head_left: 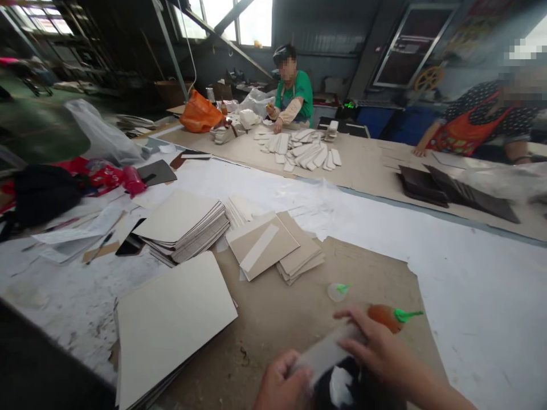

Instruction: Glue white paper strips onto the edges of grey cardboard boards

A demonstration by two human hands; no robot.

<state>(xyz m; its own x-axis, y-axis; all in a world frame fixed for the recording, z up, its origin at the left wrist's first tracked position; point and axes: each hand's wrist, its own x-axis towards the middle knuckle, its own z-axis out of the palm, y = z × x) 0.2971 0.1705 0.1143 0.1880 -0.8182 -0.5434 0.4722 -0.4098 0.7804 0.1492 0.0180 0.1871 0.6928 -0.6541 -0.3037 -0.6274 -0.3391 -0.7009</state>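
A pale strip point(321, 354), blurred by motion, spans my two hands at the bottom of the head view. My left hand point(282, 382) is closed on its near end, thumb on top. On the far end sits my right hand point(376, 344), gripping it with the index finger lifted away. Below the strip is a dark object with a white patch point(341, 387), partly hidden by my hands. Just beyond my right hand lies an orange-brown bottle point(382, 316) with a green nozzle. A small clear bottle point(337, 292) with a green tip is a bit farther off.
Large pale boards point(175, 319) are stacked at the left, with another board stack point(183, 219) behind. Smaller tan boards point(262, 245) bear a white strip. Across the table, a person in green point(301, 91) sits by many pale pieces point(303, 148); another person point(474, 128) stands at the right.
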